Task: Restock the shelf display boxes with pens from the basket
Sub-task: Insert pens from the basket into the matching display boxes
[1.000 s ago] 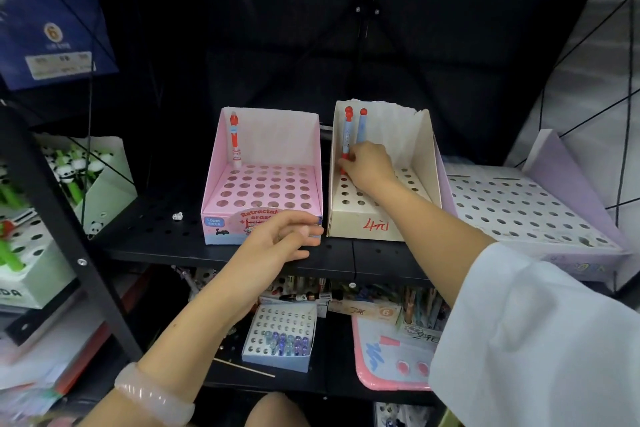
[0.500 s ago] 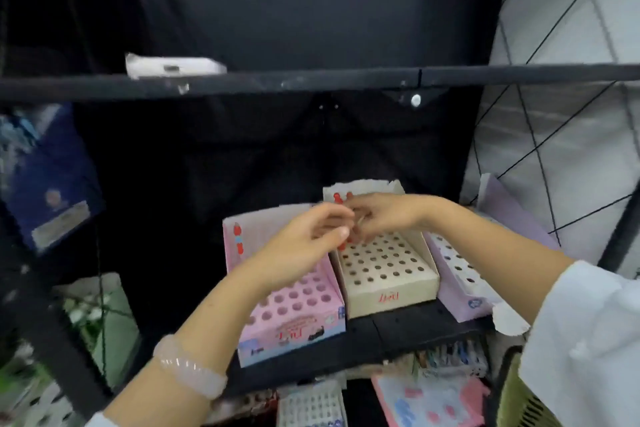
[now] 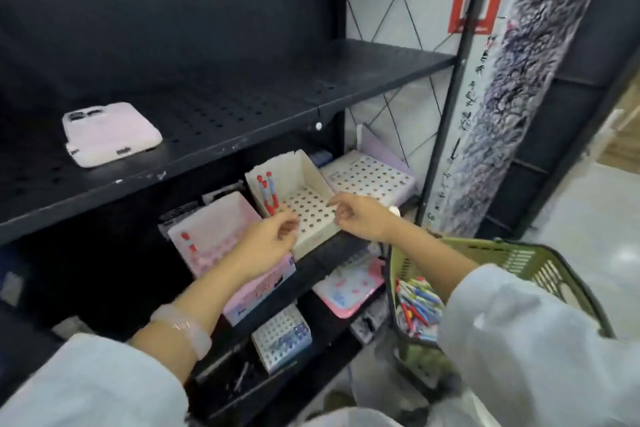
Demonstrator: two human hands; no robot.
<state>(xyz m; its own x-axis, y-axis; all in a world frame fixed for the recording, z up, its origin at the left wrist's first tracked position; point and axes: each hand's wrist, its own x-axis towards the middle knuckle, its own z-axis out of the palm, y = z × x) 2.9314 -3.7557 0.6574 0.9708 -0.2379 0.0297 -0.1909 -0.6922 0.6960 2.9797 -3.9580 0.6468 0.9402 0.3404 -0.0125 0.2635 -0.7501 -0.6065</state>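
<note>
Black shelving point(image 3: 242, 135) carried a cream box point(image 3: 311, 208) with three pens point(image 3: 268, 196) upright in its holes; left hand point(image 3: 266, 243) and right hand point(image 3: 360, 217) hovered at its front, fingers loosely curled and empty, basket point(image 3: 519, 260) near for refills.

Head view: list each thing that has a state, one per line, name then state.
cream box: on the shelf, three pens standing at its back left, the other holes bare
pink box: one pen standing at its left
lilac box: holes bare
green basket: holds loose pens
phone: lying camera side up on the upper shelf
left hand: fingers loosely curled, holding nothing visible
right hand: fingers curled, at the cream box
</note>
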